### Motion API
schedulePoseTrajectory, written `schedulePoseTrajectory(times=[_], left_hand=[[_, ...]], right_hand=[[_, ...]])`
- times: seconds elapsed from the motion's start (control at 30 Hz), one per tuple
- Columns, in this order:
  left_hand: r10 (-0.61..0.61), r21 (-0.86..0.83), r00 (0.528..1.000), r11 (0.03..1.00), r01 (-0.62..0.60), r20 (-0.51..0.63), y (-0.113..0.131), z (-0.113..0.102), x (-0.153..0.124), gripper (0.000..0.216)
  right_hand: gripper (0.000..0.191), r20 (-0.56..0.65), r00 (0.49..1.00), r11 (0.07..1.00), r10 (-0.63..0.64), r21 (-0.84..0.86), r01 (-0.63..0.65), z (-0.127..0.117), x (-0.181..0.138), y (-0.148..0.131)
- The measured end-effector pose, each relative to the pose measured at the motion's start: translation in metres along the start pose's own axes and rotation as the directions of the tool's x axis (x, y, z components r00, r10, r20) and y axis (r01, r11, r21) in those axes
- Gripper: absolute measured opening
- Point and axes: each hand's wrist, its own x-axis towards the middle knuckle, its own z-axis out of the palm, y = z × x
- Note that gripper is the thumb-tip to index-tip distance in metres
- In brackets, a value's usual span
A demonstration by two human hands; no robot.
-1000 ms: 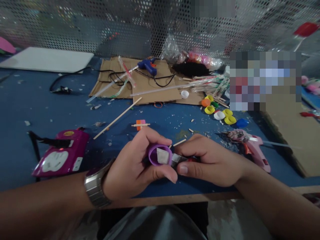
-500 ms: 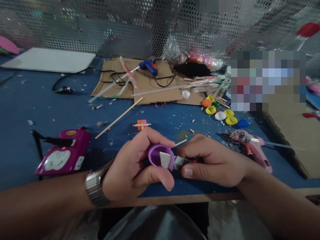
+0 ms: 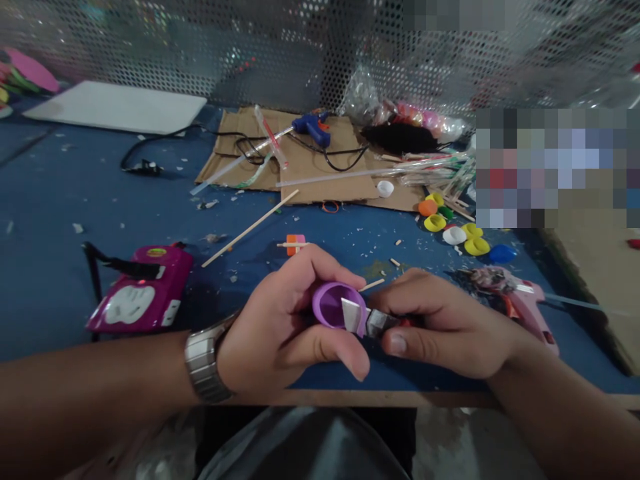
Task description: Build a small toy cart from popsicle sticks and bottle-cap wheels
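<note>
In my left hand (image 3: 290,327) is a purple plastic cap (image 3: 327,308), its hollow side facing me, gripped between curved fingers and thumb. A utility knife (image 3: 381,323) is pinched in my right hand (image 3: 435,327), thumb along its metal tip and a bit of red showing behind. Its short pale blade reaches through the cap's right wall, and the tip shows inside the hollow. Just beyond my left fingers lies a small orange and pink piece (image 3: 295,245) with a thin stick across it. A short stick (image 3: 371,285) shows between the hands.
A magenta power box (image 3: 140,290) stands at left, a pink glue gun (image 3: 525,300) at right. Behind lie cardboard (image 3: 330,187) with a blue glue gun (image 3: 313,128), several coloured caps (image 3: 477,246), a long wooden stick (image 3: 250,228) and a white board (image 3: 117,110).
The whole view has shifted, so the scene sits slightly further right. Both hands keep their grips; the blade still passes through the cap's wall, with little visible movement.
</note>
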Motion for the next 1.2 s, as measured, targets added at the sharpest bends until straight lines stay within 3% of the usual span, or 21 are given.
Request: schedulePoseTrajectory(times=[0.4,0.77,1.0,1.2], left_hand=[[-0.005,-0.053,1.0,0.999,0.005,-0.009,-0.0018,0.0002,-0.0016,0.051],[-0.029,0.122,0.998,0.992,0.022,0.049,-0.003,-0.0055,-0.0033,0.048],[-0.018,0.288,0.997,0.958,-0.006,0.079,0.0,-0.006,-0.0022,0.058],[-0.057,0.271,0.991,0.962,0.023,0.12,0.0006,-0.004,-0.0057,0.064]], right_hand=[[0.03,0.002,1.0,1.0,-0.011,0.021,0.011,-0.0002,-0.0023,0.0034],[0.034,0.01,0.999,0.999,-0.032,0.002,0.032,0.0007,0.0002,0.0038],[0.034,0.01,0.999,0.999,-0.037,-0.001,0.037,0.002,0.0009,0.0029],[0.033,0.011,1.0,0.999,-0.029,0.028,0.029,0.0054,0.0021,0.0005]])
